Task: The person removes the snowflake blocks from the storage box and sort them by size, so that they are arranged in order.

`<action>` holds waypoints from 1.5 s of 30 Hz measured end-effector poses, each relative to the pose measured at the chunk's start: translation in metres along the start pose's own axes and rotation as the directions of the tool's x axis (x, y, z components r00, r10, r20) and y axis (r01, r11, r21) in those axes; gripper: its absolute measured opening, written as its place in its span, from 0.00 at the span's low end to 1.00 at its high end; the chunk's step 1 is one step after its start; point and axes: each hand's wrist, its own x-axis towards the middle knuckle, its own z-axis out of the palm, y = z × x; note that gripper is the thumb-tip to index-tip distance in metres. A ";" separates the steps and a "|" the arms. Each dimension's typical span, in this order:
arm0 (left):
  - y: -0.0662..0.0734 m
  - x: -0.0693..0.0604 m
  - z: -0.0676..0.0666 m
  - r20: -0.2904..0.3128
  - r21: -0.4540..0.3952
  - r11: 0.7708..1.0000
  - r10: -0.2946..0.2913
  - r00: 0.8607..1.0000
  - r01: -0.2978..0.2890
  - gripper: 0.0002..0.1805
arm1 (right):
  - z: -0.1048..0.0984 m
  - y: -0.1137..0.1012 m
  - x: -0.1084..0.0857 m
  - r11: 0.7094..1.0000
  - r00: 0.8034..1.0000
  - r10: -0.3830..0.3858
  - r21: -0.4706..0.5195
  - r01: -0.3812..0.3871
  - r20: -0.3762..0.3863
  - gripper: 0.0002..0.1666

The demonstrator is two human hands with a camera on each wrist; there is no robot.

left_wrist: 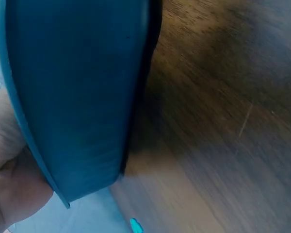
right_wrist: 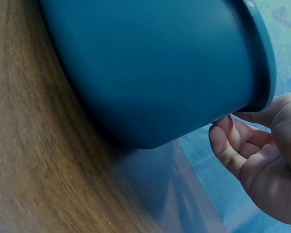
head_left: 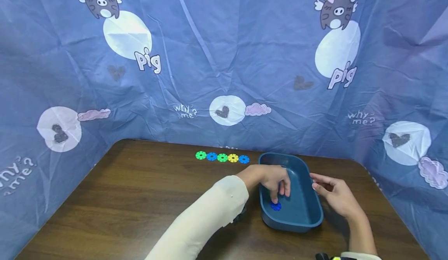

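Note:
My left hand [head_left: 274, 179] reaches down inside a blue-teal rectangular tray [head_left: 301, 225], its wrist bent over the left rim. One fingertip touches a dark blue snowflake-shaped building disc [head_left: 276, 206] near the tray's front left; the thumb's exact place is hidden. Against the tray's right rim rest the fingertips of my right hand [head_left: 335, 195], from the outside. In the right wrist view the fingers [right_wrist: 233, 145] lie just under the rim, against the outer wall. The left wrist view shows the tray wall [left_wrist: 77, 97], with part of the left hand [left_wrist: 14, 179] beside the rim.
Several snowflake discs lie in a row behind and left of the tray: a green one [head_left: 201, 155], a blue one [head_left: 211, 156], another green, a yellow one [head_left: 233, 158] and another blue. A blue printed cloth [head_left: 224, 57] hangs behind the brown wooden table [head_left: 115, 197].

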 end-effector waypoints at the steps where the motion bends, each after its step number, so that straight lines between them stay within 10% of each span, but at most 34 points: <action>1: 0.001 0.001 0.001 0.013 0.008 1.000 -0.004 1.000 0.004 0.19 | 0.000 0.000 0.000 1.000 1.000 -0.003 -0.003 0.003 -0.001 0.23; 8: 0.006 0.004 0.005 0.042 0.118 0.993 -0.032 0.999 0.027 0.19 | -0.001 0.000 0.000 1.000 1.000 0.009 -0.008 -0.009 0.000 0.23; 28: 0.007 0.016 0.014 -0.023 0.097 0.994 -0.052 0.998 0.054 0.18 | -0.001 0.002 0.000 1.000 1.000 0.002 -0.029 -0.002 0.000 0.23; 45: 0.004 0.006 -0.002 -0.073 -0.114 0.992 0.037 0.997 -0.046 0.05 | -0.001 0.000 0.002 0.999 0.999 0.036 -0.032 -0.036 0.007 0.23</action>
